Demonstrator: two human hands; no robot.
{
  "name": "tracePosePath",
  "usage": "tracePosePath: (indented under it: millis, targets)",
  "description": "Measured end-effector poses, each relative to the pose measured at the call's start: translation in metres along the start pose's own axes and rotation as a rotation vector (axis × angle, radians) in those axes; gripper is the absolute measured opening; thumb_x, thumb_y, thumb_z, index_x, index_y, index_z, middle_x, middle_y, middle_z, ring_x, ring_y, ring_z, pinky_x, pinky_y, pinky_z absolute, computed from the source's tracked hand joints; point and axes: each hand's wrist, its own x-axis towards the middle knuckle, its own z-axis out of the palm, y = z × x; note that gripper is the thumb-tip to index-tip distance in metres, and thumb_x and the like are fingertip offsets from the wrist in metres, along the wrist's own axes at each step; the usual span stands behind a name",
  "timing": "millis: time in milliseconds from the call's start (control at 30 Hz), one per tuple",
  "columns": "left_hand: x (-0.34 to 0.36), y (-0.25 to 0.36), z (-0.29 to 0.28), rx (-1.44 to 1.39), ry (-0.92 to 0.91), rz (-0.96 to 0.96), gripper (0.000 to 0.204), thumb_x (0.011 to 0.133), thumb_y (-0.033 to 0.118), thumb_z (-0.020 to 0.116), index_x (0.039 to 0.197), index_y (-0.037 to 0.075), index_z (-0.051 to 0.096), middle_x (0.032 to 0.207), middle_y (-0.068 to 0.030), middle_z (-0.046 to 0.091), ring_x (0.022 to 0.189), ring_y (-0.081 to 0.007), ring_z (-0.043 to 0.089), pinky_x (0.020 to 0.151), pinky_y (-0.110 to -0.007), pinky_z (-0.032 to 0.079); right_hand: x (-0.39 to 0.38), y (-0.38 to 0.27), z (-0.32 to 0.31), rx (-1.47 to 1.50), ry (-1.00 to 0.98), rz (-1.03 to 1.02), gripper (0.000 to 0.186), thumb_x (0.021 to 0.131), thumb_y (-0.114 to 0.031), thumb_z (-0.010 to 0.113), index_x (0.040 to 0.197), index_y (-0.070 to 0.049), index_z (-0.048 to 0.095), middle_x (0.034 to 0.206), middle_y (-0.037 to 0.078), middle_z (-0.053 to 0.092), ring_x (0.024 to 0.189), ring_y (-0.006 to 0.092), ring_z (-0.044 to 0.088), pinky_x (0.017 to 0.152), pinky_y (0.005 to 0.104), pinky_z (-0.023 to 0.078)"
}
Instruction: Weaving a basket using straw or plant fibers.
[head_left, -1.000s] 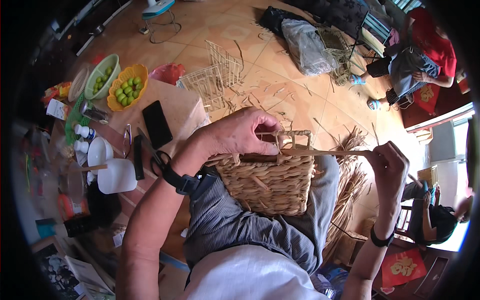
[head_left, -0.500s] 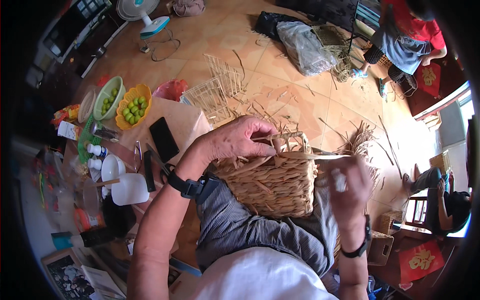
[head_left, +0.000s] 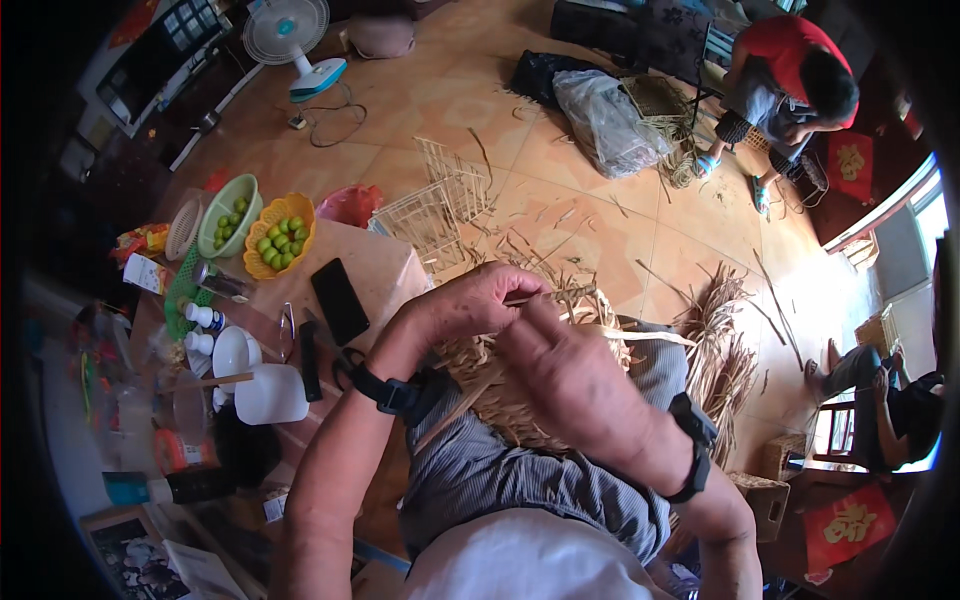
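Two bowls (head_left: 253, 234) of green fruit (head_left: 281, 243) sit left of a phone (head_left: 340, 302). The left hand (head_left: 478, 302) pinches the rim of a woven basket (head_left: 505, 415) on the person's lap (head_left: 480, 485); the right hand (head_left: 580, 380) curls close by, gripping what, I can't tell. Straw bundles (head_left: 728, 385) lie farther right.
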Motion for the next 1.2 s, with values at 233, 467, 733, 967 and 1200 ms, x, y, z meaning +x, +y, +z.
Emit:
tracePosePath:
  millis: [233,467,733,967,1200]
  targets:
    - [0.005,-0.001,-0.005,0.212,-0.040,0.094,0.028,0.102,0.015,0.071,0.125,0.000,0.069,0.108,0.0011,0.073,0.105,-0.0035,0.061,0.093,-0.027,0.051,-0.013,0.049,-0.020,0.933,0.166,0.285,0.018,0.104,0.001,0.060,0.122,0.004,0.060,0.108,0.011,0.070,0.103,0.0181,0.071,0.087,0.0295,0.057]
    - [0.008,0.006,-0.005,0.182,-0.018,0.094,0.027,0.101,0.017,0.073,0.122,0.000,0.071,0.099,-0.0005,0.073,0.096,-0.0046,0.060,0.088,-0.028,0.051,-0.008,0.040,-0.025,0.997,0.258,0.390,0.021,0.110,-0.017,0.059,0.116,0.003,0.061,0.095,0.011,0.073,0.085,0.0193,0.074,0.077,0.0303,0.059]
    - [0.013,0.008,0.013,0.147,0.106,-0.006,0.021,0.101,0.020,0.073,0.108,0.001,0.074,0.090,0.0001,0.074,0.090,-0.0038,0.062,0.082,-0.028,0.052,-0.011,0.036,-0.025,0.933,0.274,0.375,0.021,0.106,-0.010,0.063,0.123,0.002,0.063,0.113,0.013,0.071,0.091,0.0235,0.074,0.080,0.0325,0.059]
    - [0.013,0.010,0.036,0.322,0.344,-0.001,0.032,0.102,0.028,0.072,0.107,-0.002,0.065,0.081,-0.0041,0.070,0.081,-0.0059,0.063,0.073,-0.028,0.052,-0.018,0.022,-0.042,0.125,0.261,0.104,0.031,0.087,0.010,0.069,0.116,-0.001,0.070,0.104,0.016,0.066,0.097,0.0315,0.070,0.083,0.0385,0.056]
    - [0.007,0.005,0.015,0.066,0.177,0.312,0.037,0.097,0.010,0.073,0.132,0.001,0.064,0.125,-0.0086,0.070,0.119,-0.0168,0.065,0.107,-0.035,0.051,-0.017,0.023,-0.029,-0.136,0.323,0.025,0.025,0.086,-0.003,0.077,0.110,-0.007,0.071,0.094,0.009,0.067,0.080,0.0312,0.070,0.072,0.0421,0.058]
